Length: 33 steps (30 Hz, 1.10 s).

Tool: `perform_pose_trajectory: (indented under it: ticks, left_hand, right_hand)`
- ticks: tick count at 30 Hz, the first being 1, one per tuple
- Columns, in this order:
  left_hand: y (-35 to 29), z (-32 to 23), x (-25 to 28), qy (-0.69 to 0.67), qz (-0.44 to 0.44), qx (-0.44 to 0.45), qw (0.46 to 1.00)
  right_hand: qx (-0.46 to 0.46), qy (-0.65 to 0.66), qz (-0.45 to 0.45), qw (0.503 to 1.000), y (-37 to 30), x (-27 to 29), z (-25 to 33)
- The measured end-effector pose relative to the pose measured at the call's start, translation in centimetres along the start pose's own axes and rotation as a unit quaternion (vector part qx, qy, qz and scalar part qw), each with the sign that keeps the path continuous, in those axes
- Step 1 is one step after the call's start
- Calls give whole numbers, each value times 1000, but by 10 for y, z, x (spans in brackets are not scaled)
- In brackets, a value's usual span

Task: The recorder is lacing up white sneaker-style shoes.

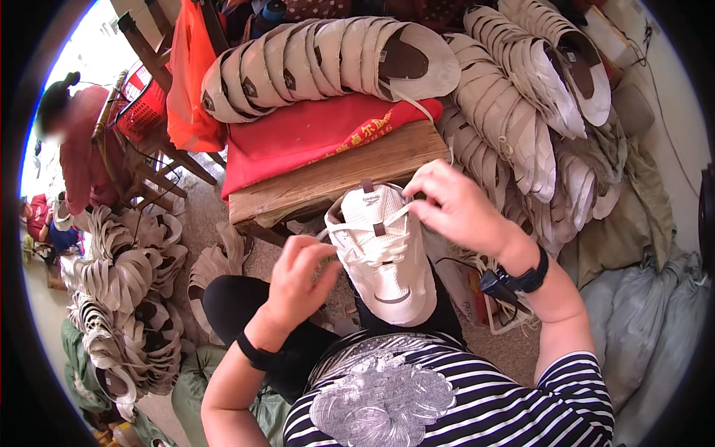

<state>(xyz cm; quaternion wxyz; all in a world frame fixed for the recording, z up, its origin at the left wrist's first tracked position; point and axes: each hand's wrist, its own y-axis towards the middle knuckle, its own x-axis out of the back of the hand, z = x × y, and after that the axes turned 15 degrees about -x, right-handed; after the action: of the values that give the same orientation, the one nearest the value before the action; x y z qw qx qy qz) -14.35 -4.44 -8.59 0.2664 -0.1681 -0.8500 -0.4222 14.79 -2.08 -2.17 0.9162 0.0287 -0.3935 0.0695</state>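
Observation:
A white shoe upper [387, 276] rests on my lap with its toe towards me, laced part of the way up its throat. My right hand [454, 205] pinches the shoelace [398, 211] beside the upper's right eyelets. On the other side, my left hand [298, 283] has its fingers curled close to the eyelet edge. The left lace end runs to those fingers, where the grip is partly hidden. A dark pull tab [367, 185] stands at the upper's far end, and a dark loop [378, 229] sits on its tongue.
A wooden stool [335, 179] ahead bears a red cloth [275, 153] and a row of nested uppers [328, 63]. More stacked uppers [506, 112] lie at right, others [126, 276] at left. Grey sacks [648, 320] stand at right. A person [89, 141] sits far left.

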Motion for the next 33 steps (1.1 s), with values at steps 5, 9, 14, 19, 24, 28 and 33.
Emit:
perform_pose_trajectory:
  ticks: [5,9,14,19,24,28,33]
  left_hand:
    - [1,0,-12,7,60,-28,998]
    - [4,-2,-16,-16,60,-44,997]
    - [8,-4,-22,-17,34,-18,999]
    - [6,3,-33,-52,-83,110,989]
    - [24,2,-30,0,-75,94,993]
    - [34,-2,-32,93,-16,61,994]
    - [30,0,-29,74,-30,27,996]
  right_hand:
    - [57,-103,-3,993,4,-20,-1]
    - [63,-89,7,994,4,-24,2]
    - [14,-147,-122,982,-1,7,-10]
    - [10,-107,-163,981,-8,-3,-13]
    - [14,-66,53,996,-19,-14,3]
    - [-9,-16,114,993,-16,-25,-4]
    - [-80,75,201,973,-10,-19,-10]
